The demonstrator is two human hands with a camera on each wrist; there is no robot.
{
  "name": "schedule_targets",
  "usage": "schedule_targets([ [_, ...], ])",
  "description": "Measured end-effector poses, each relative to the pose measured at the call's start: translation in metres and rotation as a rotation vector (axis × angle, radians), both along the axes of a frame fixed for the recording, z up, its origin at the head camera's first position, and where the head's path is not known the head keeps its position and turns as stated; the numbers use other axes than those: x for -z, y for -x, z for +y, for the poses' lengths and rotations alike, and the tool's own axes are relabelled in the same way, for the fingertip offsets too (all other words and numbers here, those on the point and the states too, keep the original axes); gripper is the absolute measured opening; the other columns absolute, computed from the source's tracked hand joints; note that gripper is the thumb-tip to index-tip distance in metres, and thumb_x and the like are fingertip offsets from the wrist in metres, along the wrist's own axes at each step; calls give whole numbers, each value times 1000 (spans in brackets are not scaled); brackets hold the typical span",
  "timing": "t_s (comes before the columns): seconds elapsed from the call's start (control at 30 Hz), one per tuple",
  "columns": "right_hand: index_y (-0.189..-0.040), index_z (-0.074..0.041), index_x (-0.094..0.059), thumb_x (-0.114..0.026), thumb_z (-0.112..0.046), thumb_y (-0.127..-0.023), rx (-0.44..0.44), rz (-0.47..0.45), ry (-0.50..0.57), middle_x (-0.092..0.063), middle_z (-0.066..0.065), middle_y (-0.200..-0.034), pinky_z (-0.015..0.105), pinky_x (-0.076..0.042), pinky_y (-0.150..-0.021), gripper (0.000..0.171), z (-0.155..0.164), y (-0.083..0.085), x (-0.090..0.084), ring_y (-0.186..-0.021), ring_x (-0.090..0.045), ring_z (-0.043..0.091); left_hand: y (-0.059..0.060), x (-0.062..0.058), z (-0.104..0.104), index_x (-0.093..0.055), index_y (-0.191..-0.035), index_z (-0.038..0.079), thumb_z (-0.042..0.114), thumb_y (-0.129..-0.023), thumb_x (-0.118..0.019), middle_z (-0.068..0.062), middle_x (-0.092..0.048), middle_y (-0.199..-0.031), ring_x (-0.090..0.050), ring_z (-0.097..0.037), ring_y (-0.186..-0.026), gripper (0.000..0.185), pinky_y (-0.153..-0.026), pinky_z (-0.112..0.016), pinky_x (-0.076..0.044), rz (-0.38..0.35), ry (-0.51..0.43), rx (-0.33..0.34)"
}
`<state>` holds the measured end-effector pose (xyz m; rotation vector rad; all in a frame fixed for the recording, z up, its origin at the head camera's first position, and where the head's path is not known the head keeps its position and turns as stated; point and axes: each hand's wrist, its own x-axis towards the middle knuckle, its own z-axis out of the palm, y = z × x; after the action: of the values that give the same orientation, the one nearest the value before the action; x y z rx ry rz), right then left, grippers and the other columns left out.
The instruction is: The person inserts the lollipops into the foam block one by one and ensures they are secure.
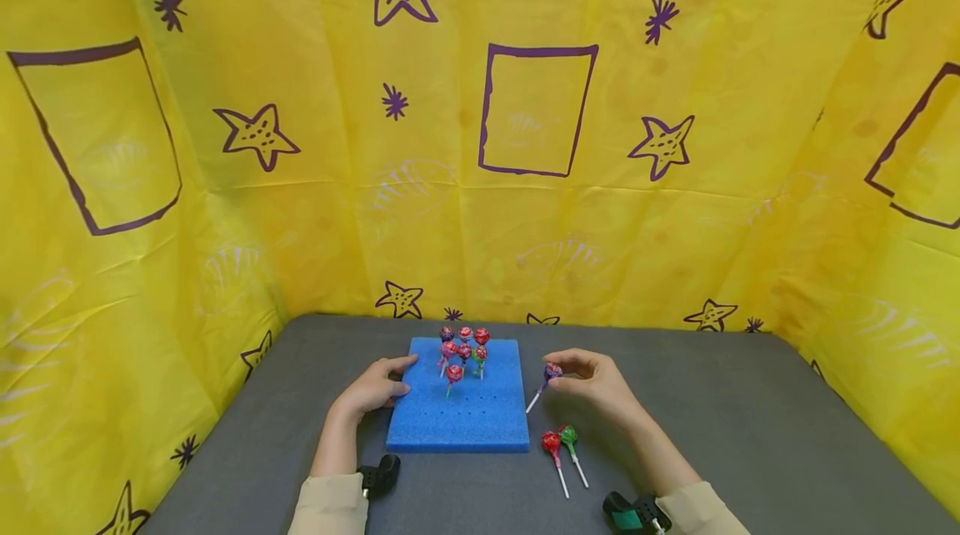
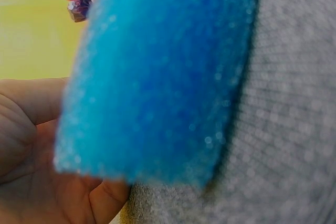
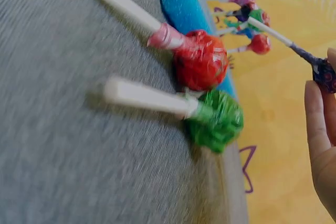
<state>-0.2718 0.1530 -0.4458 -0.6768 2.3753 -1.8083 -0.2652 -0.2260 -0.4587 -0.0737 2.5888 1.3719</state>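
A blue foam block (image 1: 480, 427) lies on the table, with several wrapped lollipops (image 1: 454, 373) standing on their sticks in its far half. My left hand (image 1: 375, 387) holds the block at its left edge; in the left wrist view the foam covers part of that hand (image 2: 31, 156). To the right of the block, my right hand (image 1: 596, 385) pinches a purple-wrapped lollipop (image 1: 552, 371) by its head, its white stick slanting down to the left. A red lollipop (image 1: 551, 442) and a green lollipop (image 1: 567, 435) lie side by side nearer me.
Rows of small holes (image 1: 465, 412) mark the near half of the foam. The dark grey table (image 1: 712, 418) extends on both sides. A yellow patterned cloth (image 1: 450, 243) hangs behind and at the sides. Each wrist wears a black device (image 1: 381, 475).
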Motion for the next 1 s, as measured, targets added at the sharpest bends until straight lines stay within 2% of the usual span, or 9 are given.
schedule_targets([
  [0.2, -120, 2, -66, -74, -12, -86, 9, 13, 36, -65, 31, -123, 19, -55, -85, 38, -12, 3, -5, -97, -68, 3, 1, -1, 0, -50, -145, 10, 6, -90, -62, -25, -48, -135, -50, -37, -117, 56, -89, -47, -56, 0, -4, 4],
  [0.43, -121, 3, -66, -75, -13, -85, 8, 14, 23, -67, 26, -123, 20, -55, -84, 40, -30, 5, -11, -96, -68, 4, 2, 0, 0, -50, -145, 11, 7, -91, -62, -26, -47, -136, -50, -39, -119, 56, -90, -48, -56, -2, 0, 6],
  [0.67, -119, 3, -67, -76, -9, -84, -34, 39, 65, -65, 31, -122, 21, -57, -84, 38, -46, 4, -11, -98, -69, 4, 1, 4, 0, -50, -145, 10, 4, -91, -61, -25, -49, -134, -51, -36, -116, 56, -86, -45, -57, 1, -2, 3],
  [0.87, -118, 2, -68, -77, -8, -82, 3, 54, 80, -68, 26, -118, 19, -56, -84, 38, -58, 6, -13, -95, -68, 4, 2, 4, 0, -51, -145, 9, 3, -90, -61, -25, -49, -134, -51, -35, -114, 56, -84, -44, -57, 13, -5, 6],
  [1.0, -118, 1, -69, -78, -8, -82, 24, 49, 84, -70, 23, -117, 20, -56, -83, 38, -66, 7, -15, -96, -69, 10, 2, 3, 0, -50, -145, 8, 3, -90, -61, -27, -48, -136, -51, -36, -116, 56, -86, -46, -57, 18, -12, 12],
])
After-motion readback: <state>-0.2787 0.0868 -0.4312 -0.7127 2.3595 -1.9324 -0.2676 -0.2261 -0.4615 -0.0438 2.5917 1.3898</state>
